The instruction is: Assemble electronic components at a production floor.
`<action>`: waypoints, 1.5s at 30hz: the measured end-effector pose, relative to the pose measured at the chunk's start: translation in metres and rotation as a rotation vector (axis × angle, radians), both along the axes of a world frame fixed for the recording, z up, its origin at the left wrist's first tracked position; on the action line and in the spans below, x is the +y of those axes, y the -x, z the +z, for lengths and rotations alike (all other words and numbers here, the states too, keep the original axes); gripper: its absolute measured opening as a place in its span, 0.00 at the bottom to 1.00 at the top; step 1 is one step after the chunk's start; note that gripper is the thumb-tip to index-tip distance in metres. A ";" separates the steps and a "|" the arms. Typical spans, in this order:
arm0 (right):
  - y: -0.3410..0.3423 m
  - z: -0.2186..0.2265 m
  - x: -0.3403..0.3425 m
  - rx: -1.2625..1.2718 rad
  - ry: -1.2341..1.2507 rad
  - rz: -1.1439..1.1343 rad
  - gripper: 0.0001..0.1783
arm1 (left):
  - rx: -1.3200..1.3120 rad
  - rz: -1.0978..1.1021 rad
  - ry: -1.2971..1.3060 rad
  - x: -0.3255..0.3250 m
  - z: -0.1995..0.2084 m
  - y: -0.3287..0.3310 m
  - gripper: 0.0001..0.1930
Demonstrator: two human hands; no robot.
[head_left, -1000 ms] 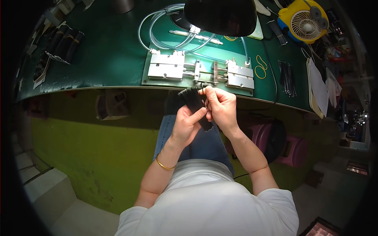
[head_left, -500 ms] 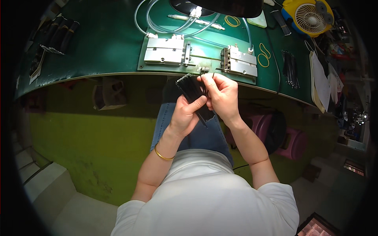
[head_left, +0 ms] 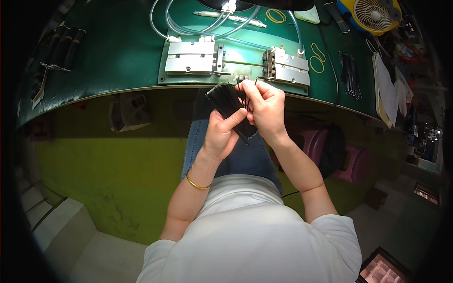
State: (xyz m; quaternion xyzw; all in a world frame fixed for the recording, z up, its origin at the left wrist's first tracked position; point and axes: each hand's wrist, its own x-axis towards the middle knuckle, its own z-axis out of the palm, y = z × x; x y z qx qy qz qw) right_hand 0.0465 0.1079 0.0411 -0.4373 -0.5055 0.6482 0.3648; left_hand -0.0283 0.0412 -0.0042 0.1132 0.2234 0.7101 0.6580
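A bundle of thin black wires [head_left: 222,98], cut to short lengths with pale tips, fans out in front of the table edge. My left hand [head_left: 223,132] is closed around its middle, thumb across the top. Close against it, my right hand [head_left: 265,107] pinches one or more thin black wires between thumb and fingers beside the bundle. Just beyond the fingers stands a fixture with two silver metal blocks, the left block [head_left: 189,58] and the right block [head_left: 291,68], on a pale green plate [head_left: 243,56].
Clear air hoses [head_left: 170,21] loop behind the blocks near a white pen-like tool [head_left: 231,19]. Yellow rubber bands [head_left: 317,58] and another black wire bundle [head_left: 349,75] lie to the right. More tied bundles [head_left: 63,49] rest at far left. A yellow fan [head_left: 373,16] stands back right.
My view has shifted slightly. Both hands keep their grip, and the upper end of the bundle is spread a little wider to the left.
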 end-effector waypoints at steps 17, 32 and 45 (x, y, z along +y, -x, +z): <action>-0.002 0.008 -0.007 -0.007 -0.124 0.063 0.13 | 0.007 -0.042 0.000 -0.005 0.005 0.005 0.06; -0.002 0.003 0.003 -0.006 0.045 0.048 0.13 | 0.015 0.031 0.069 0.000 0.009 0.000 0.06; -0.003 0.005 -0.005 0.045 -0.011 0.040 0.14 | 0.132 0.048 0.143 -0.006 0.022 0.008 0.06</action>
